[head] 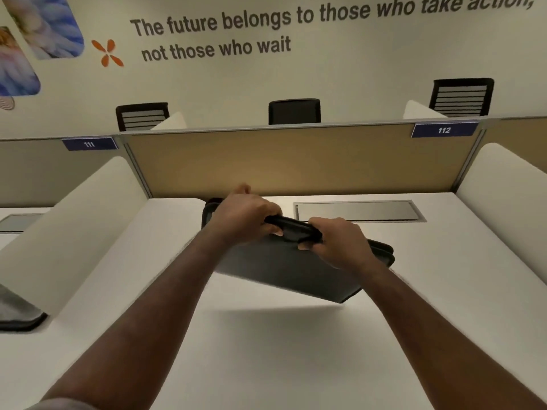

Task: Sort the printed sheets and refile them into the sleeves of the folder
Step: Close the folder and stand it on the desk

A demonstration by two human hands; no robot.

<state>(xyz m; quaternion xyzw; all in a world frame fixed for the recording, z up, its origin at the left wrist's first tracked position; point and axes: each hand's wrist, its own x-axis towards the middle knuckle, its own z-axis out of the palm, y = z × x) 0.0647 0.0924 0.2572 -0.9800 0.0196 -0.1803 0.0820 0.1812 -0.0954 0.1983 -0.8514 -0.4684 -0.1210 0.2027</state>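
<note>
Both forearms run from the bottom edge up to frame center. White counter (266, 350) fills the lower half, with a shadow under the folder. Dark folder (284, 267) is held closed at center, tilted, near corner lifted off the counter. Left hand (245, 217) and right hand (340, 244) sit side by side, fingers (276, 230) clamped on its upper edge. Far left end is hidden behind the left hand. No sheets visible.
</note>
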